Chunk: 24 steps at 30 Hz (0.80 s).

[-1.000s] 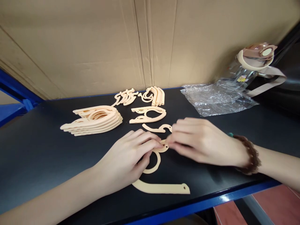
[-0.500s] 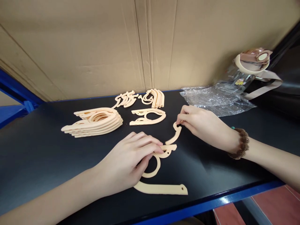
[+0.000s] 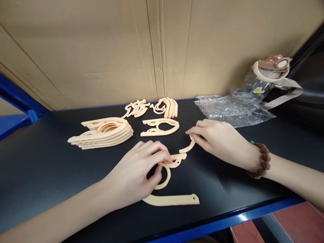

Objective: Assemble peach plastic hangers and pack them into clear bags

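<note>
Black table [image 3: 50,168]: right hand [image 3: 220,140] pinching hook [image 3: 186,149], left hand [image 3: 138,168] clamped on hanger [image 3: 181,156]; both likely light, stiff, best gripped by ends.

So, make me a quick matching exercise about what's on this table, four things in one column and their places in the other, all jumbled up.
Things:
1. bottle
2. bracelet
3. hanger stack
4. small curved piece

Places:
A. in the fingers of the right hand
B. left of the single folded hanger
C. beside the clear plastic
D. around the right wrist

Right pairs: 1-C, 2-D, 3-B, 4-A
</note>
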Motion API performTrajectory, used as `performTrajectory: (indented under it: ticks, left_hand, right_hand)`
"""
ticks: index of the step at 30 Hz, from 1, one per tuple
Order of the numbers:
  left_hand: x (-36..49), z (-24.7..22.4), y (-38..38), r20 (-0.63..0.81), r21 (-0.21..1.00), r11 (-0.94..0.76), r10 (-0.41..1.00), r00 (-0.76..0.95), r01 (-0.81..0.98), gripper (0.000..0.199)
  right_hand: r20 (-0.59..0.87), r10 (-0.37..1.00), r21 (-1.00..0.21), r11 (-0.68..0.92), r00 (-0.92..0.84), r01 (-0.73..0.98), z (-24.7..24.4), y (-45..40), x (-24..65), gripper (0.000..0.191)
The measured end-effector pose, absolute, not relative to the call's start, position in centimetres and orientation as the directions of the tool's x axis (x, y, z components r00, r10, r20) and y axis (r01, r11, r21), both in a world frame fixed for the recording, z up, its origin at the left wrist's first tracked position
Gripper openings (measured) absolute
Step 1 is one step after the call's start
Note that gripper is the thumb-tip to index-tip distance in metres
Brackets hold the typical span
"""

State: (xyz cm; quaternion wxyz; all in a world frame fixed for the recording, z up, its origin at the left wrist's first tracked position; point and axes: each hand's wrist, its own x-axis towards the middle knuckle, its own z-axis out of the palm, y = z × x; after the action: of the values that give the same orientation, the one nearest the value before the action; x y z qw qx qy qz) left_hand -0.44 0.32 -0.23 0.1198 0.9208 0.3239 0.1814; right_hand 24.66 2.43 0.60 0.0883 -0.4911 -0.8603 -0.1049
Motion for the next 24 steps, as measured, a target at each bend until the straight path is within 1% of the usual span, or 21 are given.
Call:
performTrajectory:
  ticks: [3, 6, 13, 16, 20, 24]
  left_hand:
    - [-0.5, -0.3, 0.3, 0.266, 0.320, -0.765, 0.638, 0.722, 0.558, 0.028]
    - [-0.5, -0.4, 0.5, 0.282, 0.296, -0.767, 0.639, 0.715, 0.569, 0.026]
    - [-0.7, -0.6, 1.1, 0.335, 0.233, -0.767, 0.640, 0.691, 0.598, 0.024]
    - [-0.7, -0.5, 1.2, 0.341, 0.208, -0.760, 0.647, 0.682, 0.616, 0.022]
    - [-0.9, -0.5, 1.6, 0.360, 0.161, -0.745, 0.655, 0.665, 0.647, 0.023]
    - [-1.2, -0.6, 2.1, 0.366, 0.125, -0.740, 0.653, 0.663, 0.660, 0.024]
  right_hand:
    - [0.254, 0.826, 0.139, 0.484, -0.504, 0.864, 0.7, 2.4, 24.7, 0.024]
    - [0.245, 0.822, 0.148, 0.492, -0.513, 0.858, 0.7, 2.4, 24.7, 0.023]
    - [0.212, 0.846, 0.067, 0.487, -0.490, 0.871, 0.8, 2.5, 24.8, 0.017]
    - [0.193, 0.856, 0.067, 0.477, -0.480, 0.876, 0.8, 2.5, 24.6, 0.019]
    - [0.171, 0.871, 0.084, 0.453, -0.460, 0.888, 0.8, 2.5, 24.6, 0.027]
    - [0.196, 0.850, 0.087, 0.482, -0.489, 0.872, 0.7, 2.4, 24.6, 0.029]
